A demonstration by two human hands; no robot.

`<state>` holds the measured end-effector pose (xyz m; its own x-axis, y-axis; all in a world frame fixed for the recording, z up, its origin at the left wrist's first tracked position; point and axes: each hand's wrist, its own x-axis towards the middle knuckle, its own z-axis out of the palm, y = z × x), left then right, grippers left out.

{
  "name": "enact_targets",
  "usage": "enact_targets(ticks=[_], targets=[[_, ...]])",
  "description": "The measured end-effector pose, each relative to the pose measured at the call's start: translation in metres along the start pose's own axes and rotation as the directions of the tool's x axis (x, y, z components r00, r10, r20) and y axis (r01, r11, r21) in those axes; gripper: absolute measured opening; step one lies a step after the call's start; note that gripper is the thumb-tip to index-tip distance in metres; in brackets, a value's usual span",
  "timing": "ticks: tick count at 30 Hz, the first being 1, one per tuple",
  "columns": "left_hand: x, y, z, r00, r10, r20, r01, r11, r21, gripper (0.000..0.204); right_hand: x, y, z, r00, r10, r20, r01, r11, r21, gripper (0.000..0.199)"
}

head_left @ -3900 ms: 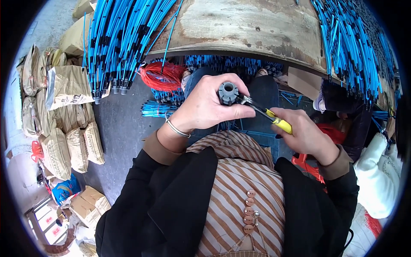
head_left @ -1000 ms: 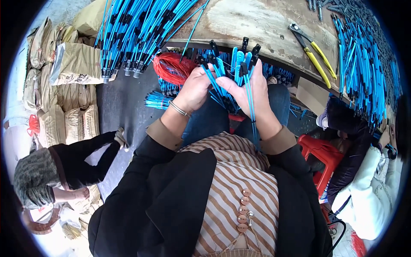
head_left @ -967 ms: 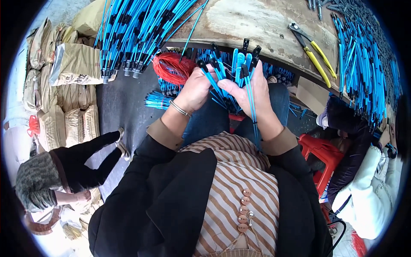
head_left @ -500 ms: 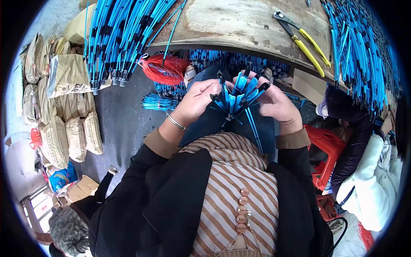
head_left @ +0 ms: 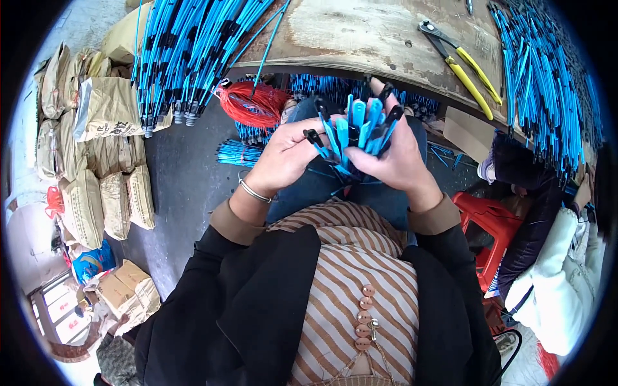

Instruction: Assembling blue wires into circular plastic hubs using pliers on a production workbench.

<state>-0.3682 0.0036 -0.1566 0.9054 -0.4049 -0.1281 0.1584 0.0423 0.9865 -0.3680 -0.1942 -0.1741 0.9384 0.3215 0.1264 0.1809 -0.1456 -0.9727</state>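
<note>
Both hands meet just above the person's lap, closed around a fan of short blue cable pieces with black tips (head_left: 356,132). The right hand (head_left: 399,161) grips the lower end of the bunch in its palm, fingers curled up the right side of the fan, so the pieces stand upright and splay outward above it. The left hand (head_left: 283,157) holds the bunch from the left, thumb and fingertips pinched on one of the outer pieces; a thin silver bangle (head_left: 252,192) circles that wrist. Above the hands, farther from the body, runs the edge of a worn wooden table (head_left: 360,32). On it, up and to the right of the right hand and well apart from it, lie yellow-handled pliers (head_left: 462,63). A large sheaf of long blue cables (head_left: 187,51) hangs over the table's left end, up and left of the left hand, and another thick spread of blue cables (head_left: 541,77) covers the table far to the right. Just above the left hand, under the table's edge, sits a red coil of wire (head_left: 251,104), with a small bundle of blue pieces (head_left: 237,153) on the floor just left of that hand. Farther left, stacked paper sacks (head_left: 96,161) stand on the floor. Right of the right hand, lower down, is a red plastic stool (head_left: 483,222).
</note>
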Motion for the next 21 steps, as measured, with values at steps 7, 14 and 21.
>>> enact_targets(ticks=[7,14,21], targets=[[-0.005,-0.001,-0.011,0.97,0.223,0.097,-0.235,0.962,0.14,0.027,-0.007,0.003,0.017,0.984,-0.171,-0.059,0.18,0.961,0.211,0.088],[-0.006,-0.014,0.006,0.993,-0.027,0.116,0.024,0.999,0.029,0.024,-0.037,0.015,0.016,0.987,-0.151,-0.049,0.156,0.978,0.138,0.086],[0.012,-0.032,-0.004,0.957,-0.084,0.277,0.073,0.996,0.049,0.015,-0.042,0.007,0.009,0.989,-0.123,-0.087,0.126,0.992,0.03,0.087]])
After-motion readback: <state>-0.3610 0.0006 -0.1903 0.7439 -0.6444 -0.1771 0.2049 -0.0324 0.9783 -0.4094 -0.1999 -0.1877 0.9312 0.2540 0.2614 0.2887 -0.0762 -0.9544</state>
